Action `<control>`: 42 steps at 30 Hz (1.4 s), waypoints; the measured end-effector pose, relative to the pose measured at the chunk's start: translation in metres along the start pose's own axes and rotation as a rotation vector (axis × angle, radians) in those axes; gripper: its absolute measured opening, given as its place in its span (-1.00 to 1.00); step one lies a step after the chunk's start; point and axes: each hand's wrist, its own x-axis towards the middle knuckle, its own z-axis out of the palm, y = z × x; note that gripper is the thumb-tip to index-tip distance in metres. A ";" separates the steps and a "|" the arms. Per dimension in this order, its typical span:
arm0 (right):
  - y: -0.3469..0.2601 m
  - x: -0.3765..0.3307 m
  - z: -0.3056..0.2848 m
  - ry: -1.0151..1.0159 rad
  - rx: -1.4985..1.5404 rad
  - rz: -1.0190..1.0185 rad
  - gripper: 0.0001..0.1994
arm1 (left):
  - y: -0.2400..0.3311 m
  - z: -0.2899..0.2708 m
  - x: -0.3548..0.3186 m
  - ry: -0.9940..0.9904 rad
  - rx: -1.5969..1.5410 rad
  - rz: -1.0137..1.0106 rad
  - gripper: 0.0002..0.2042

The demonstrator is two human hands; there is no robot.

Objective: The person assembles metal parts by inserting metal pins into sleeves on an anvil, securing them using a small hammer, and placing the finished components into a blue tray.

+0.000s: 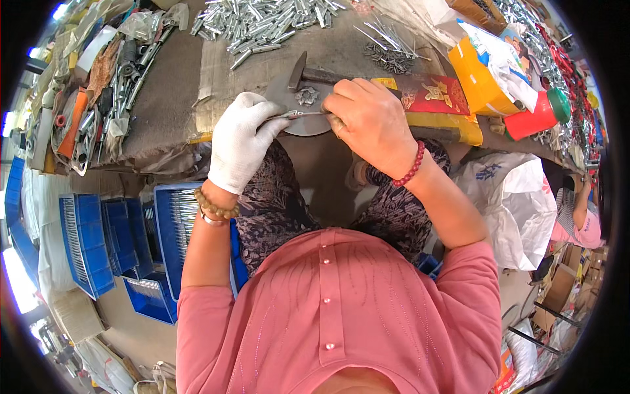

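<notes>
My left hand [243, 138], in a white glove, is closed on a small silvery metal part [293, 114] at the front edge of the bench. My bare right hand [371, 121] pinches a thin metal rod [316, 113] that meets the part's right end; whether it goes inside I cannot tell. Both lie over a round grey metal plate [308, 129]. Just behind them sits a star-shaped metal piece [306, 96]. A hammer [298, 71] rests beyond it, its handle running right, behind my right hand.
A heap of silvery metal parts [262, 23] covers the back of the bench. Thin rods and short pins [390, 60] lie right of it. Rightward are a red packet [438, 96], a yellow box [482, 79] and a red jar [531, 118]. Tools [79, 118] crowd the left; blue bins [85, 243] stand below.
</notes>
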 end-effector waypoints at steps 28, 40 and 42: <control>0.094 -0.040 -0.029 0.157 -0.043 0.499 -0.84 | 0.003 0.004 -0.002 0.019 -0.071 -0.013 -0.90; 0.122 -0.023 -0.013 -0.046 -0.056 0.382 -0.83 | 0.003 0.006 -0.004 0.037 -0.064 -0.005 -0.89; 0.130 -0.022 -0.011 -0.043 -0.018 0.359 -0.82 | 0.003 0.006 -0.003 0.038 -0.065 -0.004 -0.89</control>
